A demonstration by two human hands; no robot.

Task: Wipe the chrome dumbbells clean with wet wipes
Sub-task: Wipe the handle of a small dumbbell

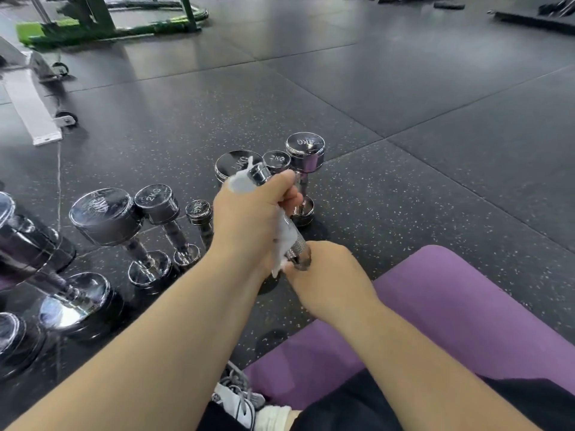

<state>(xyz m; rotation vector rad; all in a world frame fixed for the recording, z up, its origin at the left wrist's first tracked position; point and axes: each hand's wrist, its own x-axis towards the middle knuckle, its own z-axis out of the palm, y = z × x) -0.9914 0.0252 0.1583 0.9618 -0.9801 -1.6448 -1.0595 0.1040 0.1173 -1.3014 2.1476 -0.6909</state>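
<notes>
I hold a small chrome dumbbell [295,241] tilted in the air above the floor. My left hand [249,213] grips its upper part with a white wet wipe [241,183] wrapped around it; more wipe trails down the knurled handle. My right hand [326,275] grips the lower head, which is mostly hidden in my fist. Several other chrome dumbbells stand upright on the floor: a 3KG one [305,157] just behind my hands, a 2KG one [161,209] and a larger one [109,219] to the left.
A purple mat [466,306] lies under me at the right. More big dumbbells [46,275] crowd the left edge. A white bench with wheels [31,98] and a green frame [102,23] stand at the back left. Speckled black rubber floor [404,150] stretches ahead.
</notes>
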